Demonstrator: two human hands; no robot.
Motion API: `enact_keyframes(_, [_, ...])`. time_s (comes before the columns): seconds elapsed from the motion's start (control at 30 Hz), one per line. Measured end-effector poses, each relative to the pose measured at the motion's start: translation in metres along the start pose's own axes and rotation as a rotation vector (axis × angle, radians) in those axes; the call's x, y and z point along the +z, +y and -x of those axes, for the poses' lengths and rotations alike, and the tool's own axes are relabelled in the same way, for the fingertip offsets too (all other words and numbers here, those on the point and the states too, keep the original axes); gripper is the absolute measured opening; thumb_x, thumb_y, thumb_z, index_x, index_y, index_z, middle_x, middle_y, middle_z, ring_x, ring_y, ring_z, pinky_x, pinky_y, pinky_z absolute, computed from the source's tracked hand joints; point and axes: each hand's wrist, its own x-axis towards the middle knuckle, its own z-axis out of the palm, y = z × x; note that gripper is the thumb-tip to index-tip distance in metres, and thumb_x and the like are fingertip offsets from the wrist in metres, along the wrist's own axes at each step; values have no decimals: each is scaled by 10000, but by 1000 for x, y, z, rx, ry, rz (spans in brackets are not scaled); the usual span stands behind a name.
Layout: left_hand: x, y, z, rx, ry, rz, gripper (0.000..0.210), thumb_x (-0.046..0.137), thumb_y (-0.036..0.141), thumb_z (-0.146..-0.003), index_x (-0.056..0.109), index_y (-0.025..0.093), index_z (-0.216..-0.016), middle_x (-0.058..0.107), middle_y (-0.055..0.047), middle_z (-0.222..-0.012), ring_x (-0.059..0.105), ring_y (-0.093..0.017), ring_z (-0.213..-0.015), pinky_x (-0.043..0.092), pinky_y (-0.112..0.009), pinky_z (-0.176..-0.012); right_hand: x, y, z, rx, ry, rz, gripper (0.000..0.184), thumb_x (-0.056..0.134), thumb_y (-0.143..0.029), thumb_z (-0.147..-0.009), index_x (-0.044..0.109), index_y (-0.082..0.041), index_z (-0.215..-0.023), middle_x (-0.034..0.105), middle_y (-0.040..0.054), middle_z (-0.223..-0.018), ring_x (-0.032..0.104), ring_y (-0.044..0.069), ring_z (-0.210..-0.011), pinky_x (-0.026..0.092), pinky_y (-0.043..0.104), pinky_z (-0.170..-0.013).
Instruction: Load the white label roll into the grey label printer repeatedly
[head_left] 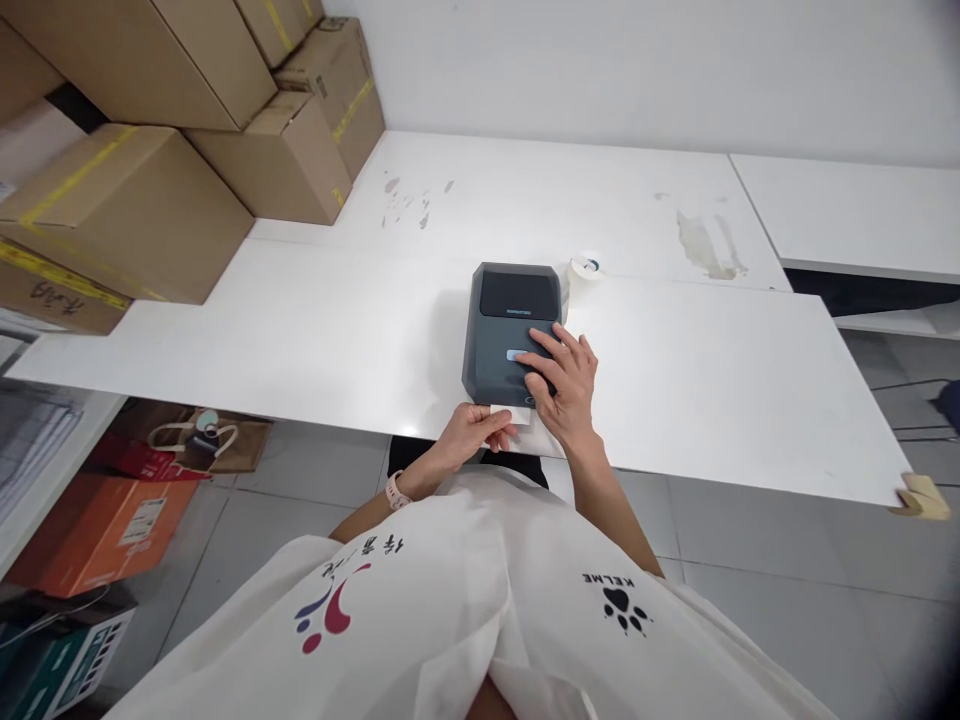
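Observation:
A dark grey-green label printer point(491, 362) stands near the front edge of the white table. My left hand point(480, 428) is at its front, thumb and fingers closed on a white paper label point(508, 413) that sticks out of the printer. My right hand point(564, 385) lies over the printer's right side with its fingers spread. One of its fingertips touches the light button point(515, 356) on top. Just behind the printer's right side is a roll of white labels point(583, 275).
Cardboard boxes point(127, 205) are stacked at the table's left end. The white table point(337, 330) has stained patches toward the wall. A beige corner guard point(922, 497) sits on its right front corner. An orange box point(105, 530) and a bag point(232, 445) are below left.

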Motion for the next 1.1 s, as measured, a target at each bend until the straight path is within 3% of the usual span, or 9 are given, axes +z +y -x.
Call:
enact_keyframes(0.13, [3, 1, -1, 20, 41, -49, 437, 635, 547, -834, 741, 131, -752, 672, -33, -609, 571, -105, -560, 458, -247, -612, -2, -3, 0, -7, -36, 88, 303, 411, -400, -1018, 698, -308, -1058, 634, 8, -1362, 420, 258, -1425, 176, 541, -1214])
enact_keyframes(0.33, [-13, 9, 15, 59, -2, -242, 557, 548, 603, -874, 638, 158, -553, 543, 0, -481, 494, -95, -487, 375, -248, -536, 2, -6, 19, -11, 61, -22, 467, 397, -532, -984, 484, -290, -1374, 386, 103, -1565, 336, 323, -1472, 305, 579, -1158])
enact_keyframes(0.5, [-48, 18, 8, 286, 482, -191, 548, 546, 542, -887, 480, 188, -474, 388, 36, -441, 350, -80, -457, 318, -257, -512, -10, -15, -13, -57, 159, -117, 624, 258, -639, -978, 261, -353, -1533, 258, 70, -1626, 285, 340, -1495, 311, 607, -1155])
enact_keyframes(0.57, [-56, 27, -6, 367, 605, -194, 402, 577, 460, -876, 546, 193, -577, 486, 22, -537, 433, -98, -530, 369, -253, -555, -20, -16, -45, -70, 173, -171, 637, 194, -659, -981, 230, -363, -1544, 245, 44, -1632, 247, 332, -1516, 282, 614, -1175])
enact_keyframes(0.63, [-59, 38, -24, 397, 627, -260, 194, 613, 396, -845, 653, 208, -821, 646, -21, -790, 570, -137, -720, 445, -262, -654, -28, -13, -82, -83, 189, -245, 642, 172, -666, -985, 214, -359, -1546, 242, 29, -1634, 248, 303, -1521, 258, 591, -1203])
enact_keyframes(0.73, [-55, 50, -55, 358, 554, -382, 471, 655, 403, -807, 586, 242, -1244, 617, -97, -1294, 590, -231, -1117, 497, -327, -840, -31, -1, -140, -71, 205, -353, 654, 212, -686, -980, 245, -333, -1530, 267, 26, -1630, 312, 225, -1492, 272, 488, -1234])
enact_keyframes(0.87, [-47, 58, -86, 308, 454, -451, 751, 677, 385, -774, 397, 242, -1455, 506, -142, -1456, 516, -306, -1283, 488, -400, -947, -26, 17, -197, -16, 171, -328, 715, 191, -763, -930, 182, -393, -1543, 256, -34, -1633, 202, 174, -1527, 237, 451, -1257])
enact_keyframes(1.0, [-43, 61, -94, 298, 493, -508, 800, 663, 279, -742, 364, 258, -1484, 541, -129, -1424, 541, -320, -1268, 493, -403, -942, -22, 18, -201, -30, 262, -158, 693, 285, -686, -963, 149, -380, -1569, 257, -13, -1624, 60, 242, -1562, 179, 542, -1252])
enact_keyframes(1.1, [-42, 61, -92, 313, 521, -546, 777, 646, 243, -740, 396, 255, -1475, 579, -111, -1395, 573, -316, -1240, 500, -404, -941, -16, 14, -174, -86, 218, -46, 549, 247, -527, -1028, 414, -258, -1477, 470, 91, -1483, 333, 293, -1468, 305, 544, -1184])
